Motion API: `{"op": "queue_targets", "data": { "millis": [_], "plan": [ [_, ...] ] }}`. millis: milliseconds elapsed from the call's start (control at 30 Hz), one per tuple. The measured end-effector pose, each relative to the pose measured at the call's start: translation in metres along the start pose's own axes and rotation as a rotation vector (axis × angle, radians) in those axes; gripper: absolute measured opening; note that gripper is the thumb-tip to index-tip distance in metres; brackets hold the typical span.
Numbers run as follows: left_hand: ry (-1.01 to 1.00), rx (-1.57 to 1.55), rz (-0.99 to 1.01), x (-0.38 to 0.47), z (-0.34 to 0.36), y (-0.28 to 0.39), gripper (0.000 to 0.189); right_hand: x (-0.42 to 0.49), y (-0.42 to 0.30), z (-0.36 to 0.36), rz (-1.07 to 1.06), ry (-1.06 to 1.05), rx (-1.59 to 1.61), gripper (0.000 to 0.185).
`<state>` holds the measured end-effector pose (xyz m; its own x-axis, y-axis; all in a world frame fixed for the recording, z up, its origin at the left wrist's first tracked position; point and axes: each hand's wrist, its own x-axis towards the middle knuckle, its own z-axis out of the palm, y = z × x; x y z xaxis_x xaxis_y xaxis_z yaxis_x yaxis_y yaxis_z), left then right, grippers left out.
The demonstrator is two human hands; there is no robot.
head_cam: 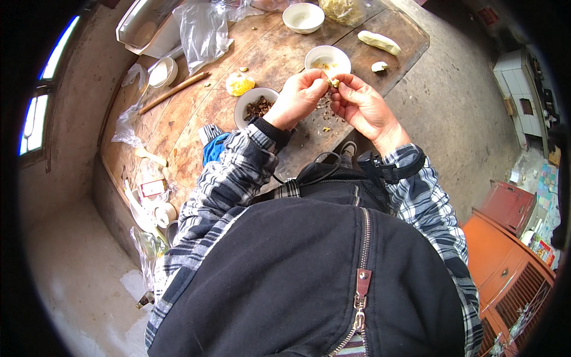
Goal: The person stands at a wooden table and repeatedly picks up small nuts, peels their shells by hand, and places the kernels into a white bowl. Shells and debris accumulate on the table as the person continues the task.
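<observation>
My left hand [299,94] and my right hand [366,106] meet above the table's near right part. Between their fingertips they pinch a small yellow-green morsel [333,83], too small to identify. Just beyond the fingers stands a white bowl [338,54] with some yellowish bits in it. Left of my left wrist is another white bowl [241,110] holding dark brown chopped pieces, partly covered by my forearm. A bright yellow clump [240,84] lies behind that bowl. Brown crumbs are scattered on the wood below my hands.
On the wooden table [196,129] lie a wooden stick [174,93], a plastic bag [203,33], a long pale green vegetable [379,42] and a white chunk [379,66]. A third white bowl [303,18] stands at the back. The table's right edge borders the concrete floor [446,111].
</observation>
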<state>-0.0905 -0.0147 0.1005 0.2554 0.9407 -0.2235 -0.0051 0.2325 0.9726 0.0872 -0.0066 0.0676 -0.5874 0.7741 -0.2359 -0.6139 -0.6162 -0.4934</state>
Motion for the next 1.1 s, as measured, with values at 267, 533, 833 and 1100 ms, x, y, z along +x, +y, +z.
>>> {"op": "queue_targets", "data": {
  "millis": [267,533,833,1100],
  "plan": [
    [0.044,0.039,-0.058,0.002,-0.009,-0.005,0.016,0.004,-0.003,-0.002,0.001,-0.105,0.091,0.019],
    [0.004,-0.062,-0.209,0.002,-0.015,-0.012,0.016,0.009,0.001,-0.019,-0.008,-0.001,0.061,0.021],
    [0.017,-0.155,-0.094,0.001,-0.010,-0.018,0.016,0.011,0.008,-0.026,0.001,0.071,-0.044,0.020],
    [0.085,-0.064,0.045,0.006,-0.007,-0.032,0.018,0.012,0.010,-0.016,0.000,0.212,-0.234,0.021]
  ]
}}
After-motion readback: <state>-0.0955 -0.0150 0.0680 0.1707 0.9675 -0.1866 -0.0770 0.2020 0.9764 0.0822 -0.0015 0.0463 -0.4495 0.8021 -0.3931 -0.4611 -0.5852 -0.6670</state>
